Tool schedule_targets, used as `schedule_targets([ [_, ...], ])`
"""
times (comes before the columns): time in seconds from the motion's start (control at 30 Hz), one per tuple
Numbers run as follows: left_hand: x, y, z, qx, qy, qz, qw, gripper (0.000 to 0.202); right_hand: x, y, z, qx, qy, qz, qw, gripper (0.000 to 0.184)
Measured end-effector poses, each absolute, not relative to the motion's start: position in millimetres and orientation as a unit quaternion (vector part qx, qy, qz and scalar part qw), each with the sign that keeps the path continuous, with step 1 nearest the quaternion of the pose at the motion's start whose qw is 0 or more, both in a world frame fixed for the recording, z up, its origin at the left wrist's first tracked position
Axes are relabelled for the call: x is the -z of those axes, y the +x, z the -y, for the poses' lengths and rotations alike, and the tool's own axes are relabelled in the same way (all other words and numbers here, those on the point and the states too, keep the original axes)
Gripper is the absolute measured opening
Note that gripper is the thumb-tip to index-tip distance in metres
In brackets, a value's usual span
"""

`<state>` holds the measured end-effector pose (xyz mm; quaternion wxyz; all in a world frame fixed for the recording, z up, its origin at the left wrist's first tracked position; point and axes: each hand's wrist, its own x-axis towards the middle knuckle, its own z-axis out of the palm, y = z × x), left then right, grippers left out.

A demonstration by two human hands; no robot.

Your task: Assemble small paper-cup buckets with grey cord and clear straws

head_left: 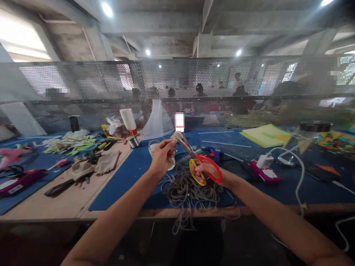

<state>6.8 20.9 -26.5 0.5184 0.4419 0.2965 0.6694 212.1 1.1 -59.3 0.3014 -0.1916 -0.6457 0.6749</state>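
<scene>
From here it looks like a snipping step: the right hand [204,168] is curled through the handles of the scissors [189,148], their tips up by the left hand [161,155], which pinches something small and pale, too indistinct to name, above the bench [69,207]. A cut calls for fingertips kept off the blades. Grey cord [191,190] spills over the front edge; leftward, the blue mat [122,184] gives elbow room.

Scissors [193,155]: smooth metal blades, glossy plastic handles. Cord pile [188,188]: matt, fibrous-looking. Bench [69,207]: bare wood, dull. Mat [124,177]: matt, smooth-looking. Screen [111,81]: perforated metal. Stacked cups [127,118]: paper-like, matt. Cloth glove [107,163]: rough, creased. Power strip [268,173]: glossy plastic.
</scene>
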Motion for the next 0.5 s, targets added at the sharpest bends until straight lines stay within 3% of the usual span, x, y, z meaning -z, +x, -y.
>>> schedule_targets([
  [0.27, 28.9, 6.6, -27.0, -0.69, 0.438, -0.309, 0.486, 0.024, 65.5, 218.8, 2.8, -0.692, -0.22, 0.634, 0.266, 0.016],
  [0.5, 30.2, 6.1, -27.5, -0.702, 0.455, -0.353, 0.418, 0.021, 61.6, 217.6, 6.6, -0.64, -0.224, 0.661, 0.32, 0.013],
])
